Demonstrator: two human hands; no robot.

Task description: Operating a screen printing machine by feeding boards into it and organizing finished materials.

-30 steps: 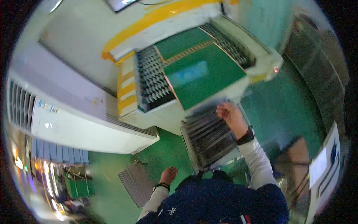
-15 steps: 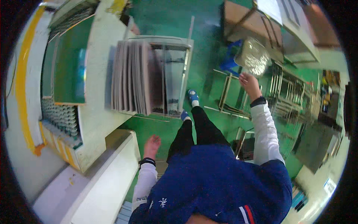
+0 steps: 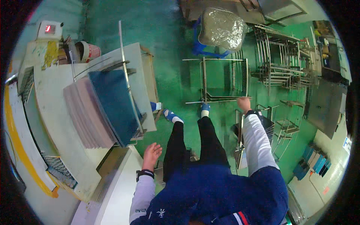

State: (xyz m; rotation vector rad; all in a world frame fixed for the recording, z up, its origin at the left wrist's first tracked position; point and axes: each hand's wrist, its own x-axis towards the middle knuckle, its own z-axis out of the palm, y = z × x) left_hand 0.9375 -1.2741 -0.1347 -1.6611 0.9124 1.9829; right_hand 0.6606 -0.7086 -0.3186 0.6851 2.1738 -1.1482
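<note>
My left hand (image 3: 152, 153) hangs low in front of me, its fingers loosely apart and nothing in it. Nearest to it is a metal rack (image 3: 125, 62) on the left, holding several pinkish-grey sheets (image 3: 84, 112) with a dark blue sheet (image 3: 115, 105) facing me. My right hand (image 3: 244, 104) is curled closed and overlaps the near right corner of an empty-looking metal frame rack (image 3: 204, 78) ahead of me. Whether my fingers touch that rack or hold anything, I cannot make out.
Beyond the frame rack is a blue stool (image 3: 197, 47) with a plastic-wrapped pad (image 3: 221, 30) on it. More metal racks (image 3: 281, 69) stand to the right. A long white worktop (image 3: 56, 97) runs along the left, with a white bucket (image 3: 90, 51) at its far end.
My view has turned right, so the sheets shift left and the frame rack comes ahead of me. My right hand has lowered toward that rack's corner and curled. My feet have moved.
</note>
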